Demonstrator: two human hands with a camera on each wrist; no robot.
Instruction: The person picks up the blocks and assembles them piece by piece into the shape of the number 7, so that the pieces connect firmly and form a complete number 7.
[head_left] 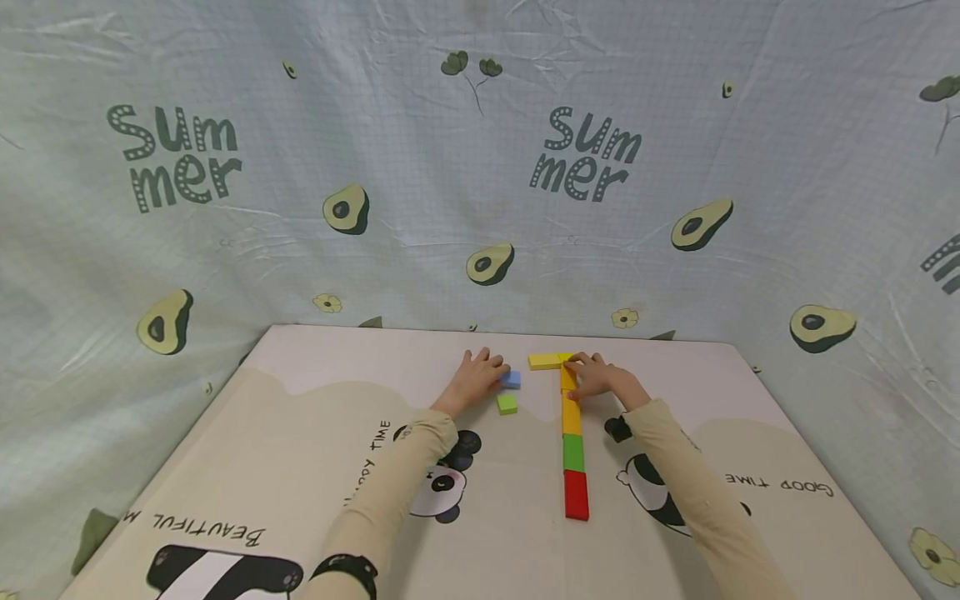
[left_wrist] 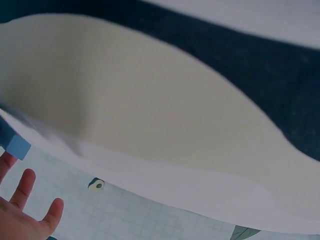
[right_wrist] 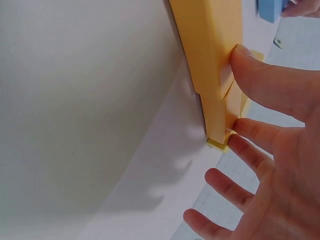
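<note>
A line of blocks runs down the table in the head view: a red block [head_left: 577, 497] nearest, then a green block [head_left: 573, 453], a long orange block [head_left: 571, 414] and a shorter orange block [head_left: 567, 377]. At its far end, a yellow block [head_left: 543, 362] extends leftward. My right hand [head_left: 596, 377] holds the shorter orange block from the right side; thumb and index finger [right_wrist: 255, 131] touch the orange pieces, other fingers spread. To the left, my left hand [head_left: 478, 379] grips a blue block [head_left: 512, 380], which shows only partly in the left wrist view.
A small light green block [head_left: 507, 404] lies just in front of the blue one. Panda drawings and lettering cover the table mat [head_left: 495, 517]. Behind the table's far edge hangs a curtain [head_left: 420, 250] printed with avocados.
</note>
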